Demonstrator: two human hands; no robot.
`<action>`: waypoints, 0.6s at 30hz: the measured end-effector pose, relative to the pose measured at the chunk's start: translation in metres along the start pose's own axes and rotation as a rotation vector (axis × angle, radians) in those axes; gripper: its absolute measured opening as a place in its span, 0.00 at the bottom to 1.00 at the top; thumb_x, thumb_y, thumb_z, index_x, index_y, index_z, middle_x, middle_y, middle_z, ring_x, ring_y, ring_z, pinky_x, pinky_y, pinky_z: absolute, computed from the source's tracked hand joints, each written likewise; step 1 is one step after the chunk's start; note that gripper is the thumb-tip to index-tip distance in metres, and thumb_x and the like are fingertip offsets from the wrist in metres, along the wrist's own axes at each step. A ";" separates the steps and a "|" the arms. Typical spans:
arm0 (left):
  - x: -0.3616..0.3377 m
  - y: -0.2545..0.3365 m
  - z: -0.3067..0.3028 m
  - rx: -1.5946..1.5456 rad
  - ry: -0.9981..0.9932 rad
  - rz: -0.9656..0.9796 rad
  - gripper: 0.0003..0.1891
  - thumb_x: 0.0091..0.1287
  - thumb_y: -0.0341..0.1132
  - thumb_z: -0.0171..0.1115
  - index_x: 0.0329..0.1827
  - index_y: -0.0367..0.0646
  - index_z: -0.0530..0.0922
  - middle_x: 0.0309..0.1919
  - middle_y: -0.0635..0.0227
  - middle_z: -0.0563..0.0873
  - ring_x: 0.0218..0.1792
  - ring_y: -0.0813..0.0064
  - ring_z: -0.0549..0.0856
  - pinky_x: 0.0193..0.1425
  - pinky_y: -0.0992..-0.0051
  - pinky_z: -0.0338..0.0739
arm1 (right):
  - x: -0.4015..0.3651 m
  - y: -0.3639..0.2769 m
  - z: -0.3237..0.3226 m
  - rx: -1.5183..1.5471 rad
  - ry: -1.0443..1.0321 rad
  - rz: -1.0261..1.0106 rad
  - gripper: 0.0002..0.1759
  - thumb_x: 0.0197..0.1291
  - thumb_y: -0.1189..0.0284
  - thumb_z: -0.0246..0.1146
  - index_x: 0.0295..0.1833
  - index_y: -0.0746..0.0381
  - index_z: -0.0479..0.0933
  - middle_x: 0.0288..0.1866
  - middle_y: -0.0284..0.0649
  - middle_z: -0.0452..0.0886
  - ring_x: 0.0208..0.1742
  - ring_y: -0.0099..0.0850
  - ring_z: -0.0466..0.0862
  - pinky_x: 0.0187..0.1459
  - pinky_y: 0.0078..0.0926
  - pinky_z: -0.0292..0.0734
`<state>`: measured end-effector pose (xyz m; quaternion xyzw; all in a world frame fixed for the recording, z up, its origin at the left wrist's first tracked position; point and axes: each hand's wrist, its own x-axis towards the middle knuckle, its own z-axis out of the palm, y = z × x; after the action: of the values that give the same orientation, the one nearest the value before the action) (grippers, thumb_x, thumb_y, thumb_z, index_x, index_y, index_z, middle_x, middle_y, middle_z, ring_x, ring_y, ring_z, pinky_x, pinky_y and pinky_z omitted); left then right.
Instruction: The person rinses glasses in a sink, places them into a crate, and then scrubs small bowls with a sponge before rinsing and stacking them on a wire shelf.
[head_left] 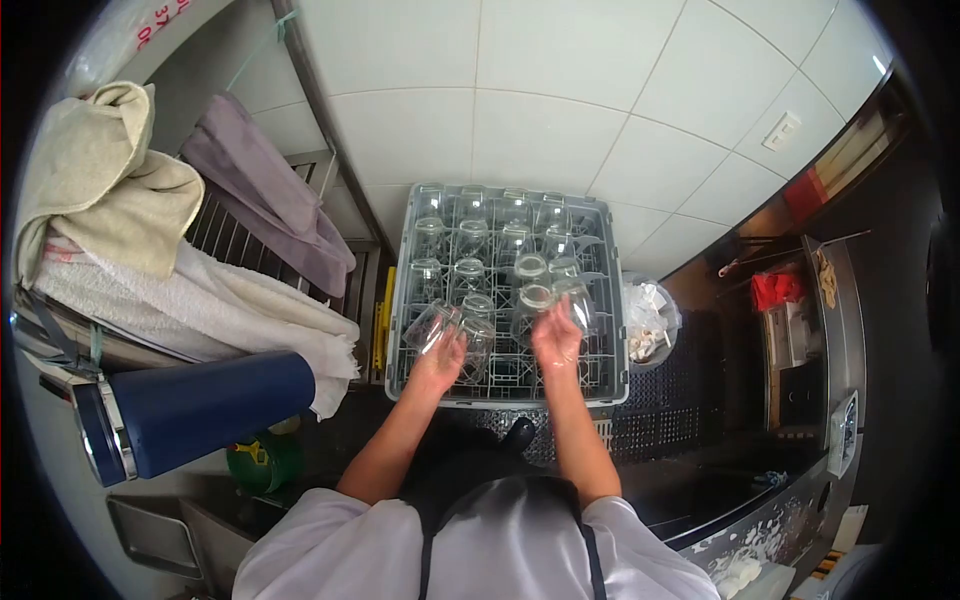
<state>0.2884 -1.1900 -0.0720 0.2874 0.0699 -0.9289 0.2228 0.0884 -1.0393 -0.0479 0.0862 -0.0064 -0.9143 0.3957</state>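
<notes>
Left hand [440, 362] grasping clear glass [428, 327] near left edge of grey rack [510, 402]; right hand [557, 338] grasping tilted glass [583, 308] toward right edge.

Rack [480, 402] underside hidden; shirt [510, 550] cut off below; red lettering [160, 14] cropped above.

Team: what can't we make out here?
All in the head view:
Number of glasses at the left hand: clear walls overlap.
Right hand, exact contact: blurred by overlapping glass.
Rack floor, far rows: hidden by glasses.
Red lettering: cut off by image edge.
</notes>
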 end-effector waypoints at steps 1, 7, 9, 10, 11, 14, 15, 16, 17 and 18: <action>-0.001 -0.002 -0.001 -0.007 0.032 0.004 0.26 0.71 0.25 0.62 0.70 0.59 0.72 0.58 0.68 0.79 0.52 0.63 0.82 0.42 0.79 0.87 | 0.006 0.008 -0.004 0.004 0.031 -0.029 0.26 0.60 0.88 0.59 0.64 0.60 0.75 0.56 0.50 0.81 0.55 0.41 0.84 0.54 0.31 0.87; -0.004 -0.006 -0.001 0.084 0.078 0.070 0.15 0.70 0.29 0.65 0.58 0.52 0.83 0.60 0.66 0.78 0.55 0.57 0.83 0.42 0.76 0.90 | 0.010 0.030 -0.017 0.123 0.114 -0.039 0.24 0.66 0.89 0.54 0.65 0.61 0.71 0.56 0.53 0.80 0.54 0.45 0.84 0.56 0.31 0.87; -0.007 -0.005 0.001 0.118 0.078 0.089 0.15 0.69 0.29 0.67 0.58 0.50 0.82 0.60 0.64 0.79 0.56 0.56 0.84 0.42 0.76 0.90 | 0.007 0.027 -0.016 0.163 0.162 -0.012 0.25 0.67 0.89 0.52 0.66 0.60 0.69 0.57 0.54 0.79 0.53 0.45 0.84 0.57 0.32 0.87; -0.009 -0.008 0.003 0.131 0.077 0.094 0.15 0.68 0.29 0.67 0.58 0.49 0.82 0.59 0.63 0.80 0.56 0.56 0.84 0.42 0.76 0.90 | 0.002 0.028 -0.014 0.113 0.157 -0.034 0.26 0.67 0.89 0.52 0.68 0.59 0.67 0.56 0.54 0.78 0.53 0.46 0.84 0.57 0.32 0.87; -0.008 -0.008 0.003 0.126 0.074 0.092 0.16 0.68 0.29 0.68 0.57 0.49 0.82 0.59 0.62 0.80 0.56 0.56 0.84 0.43 0.77 0.90 | -0.005 0.030 -0.012 0.061 0.153 -0.056 0.29 0.67 0.89 0.53 0.70 0.58 0.65 0.56 0.54 0.78 0.53 0.46 0.83 0.57 0.32 0.87; -0.005 -0.005 0.000 0.117 0.061 0.095 0.15 0.68 0.27 0.67 0.56 0.48 0.82 0.55 0.57 0.83 0.57 0.54 0.85 0.43 0.77 0.90 | -0.024 0.028 -0.009 -0.089 0.167 -0.088 0.37 0.65 0.89 0.55 0.77 0.56 0.57 0.61 0.53 0.75 0.56 0.45 0.83 0.57 0.32 0.87; -0.008 -0.005 0.003 0.120 0.079 0.089 0.15 0.68 0.26 0.66 0.56 0.48 0.81 0.55 0.57 0.83 0.57 0.53 0.85 0.44 0.77 0.91 | -0.031 0.027 -0.011 -0.137 0.178 -0.091 0.40 0.64 0.89 0.56 0.79 0.55 0.54 0.63 0.53 0.74 0.57 0.44 0.82 0.57 0.31 0.86; -0.010 -0.004 0.005 0.121 0.096 0.084 0.15 0.68 0.25 0.65 0.57 0.48 0.81 0.55 0.56 0.83 0.57 0.52 0.85 0.44 0.76 0.91 | -0.037 0.027 -0.012 -0.195 0.206 -0.109 0.42 0.65 0.89 0.57 0.80 0.55 0.52 0.66 0.53 0.71 0.58 0.43 0.82 0.59 0.32 0.86; -0.012 -0.003 0.007 0.122 0.114 0.081 0.15 0.69 0.24 0.65 0.57 0.48 0.81 0.55 0.56 0.83 0.57 0.51 0.85 0.44 0.76 0.91 | -0.043 0.027 -0.014 -0.236 0.227 -0.122 0.42 0.64 0.88 0.58 0.81 0.55 0.52 0.68 0.52 0.69 0.58 0.43 0.82 0.59 0.32 0.86; -0.014 -0.002 0.010 0.135 0.127 0.084 0.16 0.69 0.22 0.63 0.58 0.48 0.80 0.54 0.55 0.83 0.57 0.51 0.85 0.45 0.75 0.92 | -0.050 0.029 -0.009 -0.277 0.247 -0.134 0.43 0.64 0.88 0.58 0.81 0.55 0.52 0.69 0.52 0.68 0.58 0.43 0.82 0.59 0.32 0.85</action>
<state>0.2925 -1.1852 -0.0557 0.3629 0.0091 -0.9013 0.2365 0.1442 -1.0229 -0.0464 0.1428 0.1738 -0.9131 0.3400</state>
